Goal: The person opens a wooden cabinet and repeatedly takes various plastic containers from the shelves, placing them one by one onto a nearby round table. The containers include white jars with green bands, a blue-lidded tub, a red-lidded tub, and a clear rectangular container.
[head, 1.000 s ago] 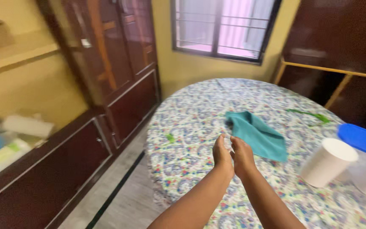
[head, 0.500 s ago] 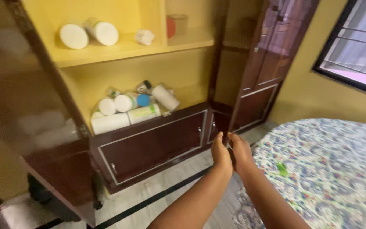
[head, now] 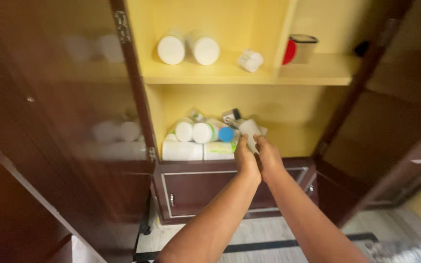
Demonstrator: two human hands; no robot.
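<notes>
Lying on its side at the front of the lower yellow shelf (head: 298,127), a white cylindrical container (head: 248,131) points its round end out toward the room, tilted across the heap behind it; that pose looks like one of a pile laid down rather than stood up, since the niche is low. It is plain white, smooth, about as thick as its neighbours, and its far end is hidden. Both hands meet at this container: the left hand (head: 246,160) has its fingertips up against the container's lower left edge, and the right hand (head: 270,160) closes in from the right with its fingers curled toward the same end. Whether either hand truly grips it I cannot tell, as the backs of the hands cover the contact. Just left of the container lie more white tubs (head: 193,131) on their sides, one with a blue lid (head: 226,134), and below them two long white bottles (head: 182,151). Above the container, on the upper shelf (head: 205,73), two white jars (head: 188,48) and a small ribbed white cap (head: 250,60) rest, with a red-lidded tin (head: 300,47) to their right. Left of the container a glass cabinet door (head: 74,122) stands open
</notes>
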